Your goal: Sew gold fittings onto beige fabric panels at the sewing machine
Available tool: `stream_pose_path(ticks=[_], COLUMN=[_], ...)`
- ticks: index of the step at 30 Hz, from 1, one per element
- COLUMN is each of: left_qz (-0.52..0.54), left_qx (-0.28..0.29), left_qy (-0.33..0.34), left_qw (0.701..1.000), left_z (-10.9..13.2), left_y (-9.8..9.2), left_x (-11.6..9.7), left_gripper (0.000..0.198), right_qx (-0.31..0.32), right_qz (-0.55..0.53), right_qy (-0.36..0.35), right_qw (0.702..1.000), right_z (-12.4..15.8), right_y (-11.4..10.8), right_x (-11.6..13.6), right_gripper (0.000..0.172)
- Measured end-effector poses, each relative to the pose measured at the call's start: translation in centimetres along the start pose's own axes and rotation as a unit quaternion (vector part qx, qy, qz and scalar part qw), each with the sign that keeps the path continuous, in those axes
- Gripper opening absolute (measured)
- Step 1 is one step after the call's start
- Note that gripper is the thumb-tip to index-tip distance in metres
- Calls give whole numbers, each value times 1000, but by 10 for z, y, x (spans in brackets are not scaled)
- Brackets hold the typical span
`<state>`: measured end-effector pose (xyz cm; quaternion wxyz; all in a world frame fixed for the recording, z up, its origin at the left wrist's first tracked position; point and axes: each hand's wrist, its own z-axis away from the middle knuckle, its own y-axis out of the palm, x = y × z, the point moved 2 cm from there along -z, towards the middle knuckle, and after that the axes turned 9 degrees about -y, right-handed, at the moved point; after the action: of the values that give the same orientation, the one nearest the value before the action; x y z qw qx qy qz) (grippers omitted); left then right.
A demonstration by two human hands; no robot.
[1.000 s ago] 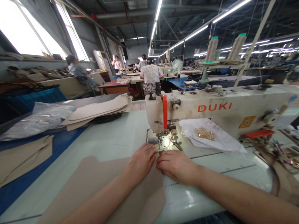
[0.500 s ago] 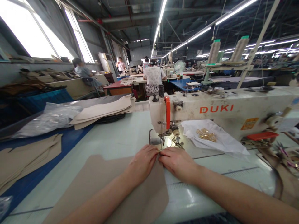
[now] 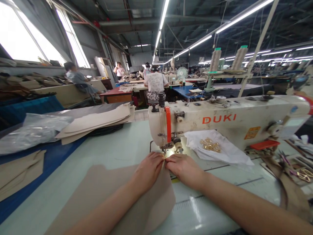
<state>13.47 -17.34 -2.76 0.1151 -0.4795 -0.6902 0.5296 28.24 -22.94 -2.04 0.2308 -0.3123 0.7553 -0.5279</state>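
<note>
A large beige fabric piece (image 3: 105,192) lies on the pale green table under my forearms. Its upper edge reaches the needle area of the white sewing machine (image 3: 190,114). My left hand (image 3: 149,169) is closed on that edge, fingertips just in front of the needle. Beside it, my right hand (image 3: 184,168) has its fingers pressed together close to the same spot, thumb and index meeting the left fingertips. Whatever lies between the fingertips is small and mostly hidden. The presser foot is partly covered by the hands.
Gold metal pieces (image 3: 210,145) lie on a white cloth (image 3: 227,156) right of the needle. Beige panels (image 3: 97,120) and a plastic bag (image 3: 34,129) sit at left. Scissors (image 3: 285,160) lie at far right. Thread cones (image 3: 215,60) stand behind; people sit further back.
The whole view has shifted a little, so the machine appears further left and slightly lower. Both hands are now nearer the needle, covering more of the plate, with the fabric edge moved up with them.
</note>
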Motion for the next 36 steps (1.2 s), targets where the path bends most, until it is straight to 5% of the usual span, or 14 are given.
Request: stream_pose_path(ticks=[36], left_qz=[17], left_qx=[14], left_qy=[9], left_qw=[1000], left_z=[-7], left_y=[-8], left_x=[11], left_gripper=[24], right_qx=[-13], right_qz=[-25], right_qy=[41], right_qw=[999], right_z=[-2], right_y=[8], right_x=[-5], right_gripper=[9])
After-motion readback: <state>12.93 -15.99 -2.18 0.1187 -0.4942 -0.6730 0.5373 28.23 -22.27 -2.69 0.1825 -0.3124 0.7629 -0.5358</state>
